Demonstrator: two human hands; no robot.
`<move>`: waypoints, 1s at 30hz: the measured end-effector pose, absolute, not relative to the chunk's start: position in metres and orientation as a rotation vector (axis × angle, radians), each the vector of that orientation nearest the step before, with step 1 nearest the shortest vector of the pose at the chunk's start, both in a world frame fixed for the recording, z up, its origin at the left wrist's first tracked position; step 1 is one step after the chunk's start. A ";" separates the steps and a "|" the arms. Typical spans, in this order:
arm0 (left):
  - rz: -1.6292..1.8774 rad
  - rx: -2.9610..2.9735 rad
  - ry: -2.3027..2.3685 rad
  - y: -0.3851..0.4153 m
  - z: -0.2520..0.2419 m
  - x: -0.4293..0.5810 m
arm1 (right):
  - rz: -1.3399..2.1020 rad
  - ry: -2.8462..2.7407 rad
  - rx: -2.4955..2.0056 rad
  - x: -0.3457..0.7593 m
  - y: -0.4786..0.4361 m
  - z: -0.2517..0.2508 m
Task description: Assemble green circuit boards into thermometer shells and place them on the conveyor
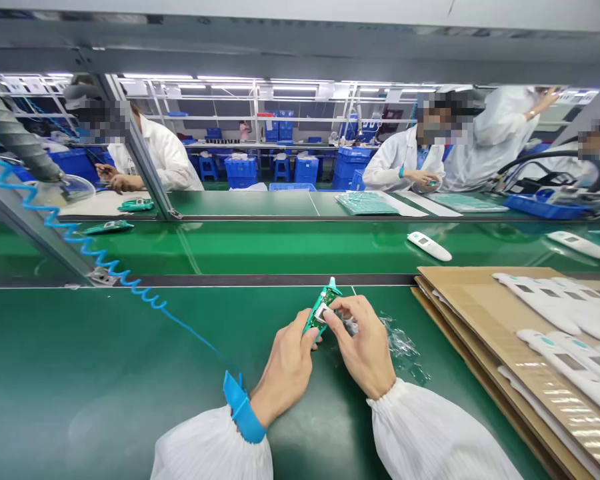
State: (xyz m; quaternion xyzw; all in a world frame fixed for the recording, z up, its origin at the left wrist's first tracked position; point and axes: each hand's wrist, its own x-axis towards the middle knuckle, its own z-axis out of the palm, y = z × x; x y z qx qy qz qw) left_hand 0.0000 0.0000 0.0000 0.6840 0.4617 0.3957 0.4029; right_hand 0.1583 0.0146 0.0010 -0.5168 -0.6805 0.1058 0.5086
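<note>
Work mat (105, 373): smooth green surface, spread under both hands.
Cardboard sheets (460, 300): flat, brown, stacked at the right; glossy white housings (555, 313) are laid on them.
Left hand (285, 370): closed on the board's lower end; a blue wrist strap (243, 407) is worn.
Right hand (365, 347): fingertips pinched on the board's white middle part.
Circuit board (323, 308): thin, rigid, green; gripped between both hands above the mat, long axis pointed away and slightly right.
</note>
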 end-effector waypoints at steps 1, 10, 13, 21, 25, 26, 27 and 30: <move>0.996 1.738 1.199 0.001 0.000 0.000 | 0.227 -1.663 -1.246 0.158 0.014 0.000; 0.996 1.845 1.442 0.003 -0.004 -0.002 | 0.133 -1.750 -1.270 0.146 0.009 -0.006; 1.012 2.011 1.478 0.000 -0.014 0.002 | 0.249 -1.626 -1.371 0.141 0.010 -0.012; 1.084 2.150 1.513 0.007 -0.036 -0.001 | 0.237 -1.623 -1.431 0.140 0.015 -0.031; 1.028 2.004 1.524 0.007 -0.019 -0.004 | 0.239 -1.718 -1.416 0.152 0.020 -0.027; 1.006 1.965 1.528 0.006 -0.014 -0.004 | 0.246 -1.745 -1.389 0.157 0.022 -0.025; 0.987 1.936 1.533 0.005 -0.010 -0.004 | 0.240 -1.771 -1.355 0.161 0.023 -0.023; 0.949 1.910 1.535 0.002 -0.002 -0.002 | 0.145 -1.841 -1.261 0.169 0.023 -0.016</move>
